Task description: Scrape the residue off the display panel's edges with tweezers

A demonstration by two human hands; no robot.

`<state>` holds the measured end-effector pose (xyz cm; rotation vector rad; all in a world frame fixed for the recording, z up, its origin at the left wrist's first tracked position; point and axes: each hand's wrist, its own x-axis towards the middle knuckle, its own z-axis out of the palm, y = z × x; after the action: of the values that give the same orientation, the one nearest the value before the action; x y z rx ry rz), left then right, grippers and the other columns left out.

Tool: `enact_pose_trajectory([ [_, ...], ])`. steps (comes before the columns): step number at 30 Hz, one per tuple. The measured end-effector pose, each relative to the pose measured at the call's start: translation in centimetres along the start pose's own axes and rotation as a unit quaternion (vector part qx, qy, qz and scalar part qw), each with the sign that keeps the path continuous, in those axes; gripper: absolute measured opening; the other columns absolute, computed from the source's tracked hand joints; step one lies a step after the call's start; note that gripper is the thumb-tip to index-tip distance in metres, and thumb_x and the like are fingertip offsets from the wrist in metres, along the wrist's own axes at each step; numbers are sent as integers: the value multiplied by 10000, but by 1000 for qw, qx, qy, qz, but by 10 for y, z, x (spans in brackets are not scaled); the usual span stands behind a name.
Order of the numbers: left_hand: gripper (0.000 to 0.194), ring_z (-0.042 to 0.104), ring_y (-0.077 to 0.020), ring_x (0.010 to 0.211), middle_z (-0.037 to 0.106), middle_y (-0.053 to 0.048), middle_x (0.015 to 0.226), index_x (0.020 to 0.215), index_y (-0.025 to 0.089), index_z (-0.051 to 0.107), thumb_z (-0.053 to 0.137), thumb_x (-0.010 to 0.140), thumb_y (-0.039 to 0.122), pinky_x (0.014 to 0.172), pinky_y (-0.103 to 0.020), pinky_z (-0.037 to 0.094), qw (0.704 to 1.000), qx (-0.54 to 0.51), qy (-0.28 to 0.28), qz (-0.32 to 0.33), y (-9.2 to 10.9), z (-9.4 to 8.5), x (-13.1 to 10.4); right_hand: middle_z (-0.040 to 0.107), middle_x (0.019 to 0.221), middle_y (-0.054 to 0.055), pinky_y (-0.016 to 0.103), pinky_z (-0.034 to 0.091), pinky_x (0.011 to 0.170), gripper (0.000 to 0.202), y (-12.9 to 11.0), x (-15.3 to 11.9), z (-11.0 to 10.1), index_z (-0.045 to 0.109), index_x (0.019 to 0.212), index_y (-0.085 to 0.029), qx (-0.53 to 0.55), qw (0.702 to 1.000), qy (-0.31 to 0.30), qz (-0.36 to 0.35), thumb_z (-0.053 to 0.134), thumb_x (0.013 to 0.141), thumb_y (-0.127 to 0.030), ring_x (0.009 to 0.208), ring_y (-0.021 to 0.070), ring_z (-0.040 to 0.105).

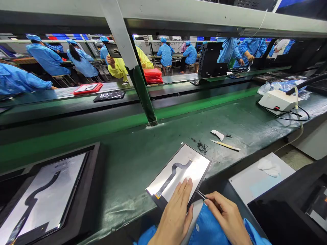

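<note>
A silvery display panel (pixel 166 165) with a dark, curved flex cable lies tilted at the front edge of the green bench. My left hand (pixel 176 212) rests on the panel's lower part, its fingers stretched out and close together. Metal tweezers (pixel 201 194) are pinched in my right hand (pixel 226 214), their tips at the panel's right edge. Small black scraps (pixel 203 147) lie on the bench just beyond the panel. To their right are a yellow-handled blade (pixel 226 145) and a white wrapped piece (pixel 218 134) with a dark tip.
A black tray (pixel 89 190) holding another panel (pixel 55 190) stands at the left. A metal post (pixel 143 92) rises from the bench ahead. At the right are a white device (pixel 277 101) with cables and a white board (pixel 263 177). People in blue and yellow work beyond.
</note>
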<state>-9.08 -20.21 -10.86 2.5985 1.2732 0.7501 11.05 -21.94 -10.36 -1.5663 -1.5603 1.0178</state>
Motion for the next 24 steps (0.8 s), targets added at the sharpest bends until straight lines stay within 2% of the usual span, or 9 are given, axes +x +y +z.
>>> enact_pose_trajectory([
  [4, 674, 380, -279, 1400, 395, -135, 1534, 1572, 150, 105, 415, 974, 147, 1058, -414, 494, 1000, 5, 6, 5, 0, 1, 0, 699, 769, 42, 286, 483, 658, 252, 0, -3, 3, 685, 875, -248, -43, 997, 25, -62, 528, 966, -422, 696, 214, 678],
  [10, 674, 390, -277, 1401, 392, -136, 1538, 1575, 149, 80, 398, 981, 138, 1068, -404, 484, 1000, 12, 5, 5, 0, 1, -1, 708, 771, 49, 283, 489, 637, 229, 2, -3, 5, 684, 893, -248, -78, 991, 42, -100, 520, 978, -384, 697, 220, 702],
  [18, 647, 376, -268, 1411, 400, -138, 1535, 1571, 137, 116, 397, 989, 137, 1081, -381, 471, 1000, 11, 11, 7, 1, 0, 1, 704, 766, 68, 300, 510, 660, 292, 1, -4, 5, 692, 834, -259, -62, 992, 50, -98, 525, 966, -459, 701, 232, 689],
  [24, 654, 379, -277, 1406, 400, -140, 1533, 1571, 145, 121, 401, 980, 134, 1070, -396, 484, 1000, 6, 10, 2, 1, 0, 1, 681, 728, 54, 298, 468, 622, 344, -4, -2, 3, 668, 783, -263, -55, 996, 34, -61, 512, 950, -521, 652, 216, 650],
])
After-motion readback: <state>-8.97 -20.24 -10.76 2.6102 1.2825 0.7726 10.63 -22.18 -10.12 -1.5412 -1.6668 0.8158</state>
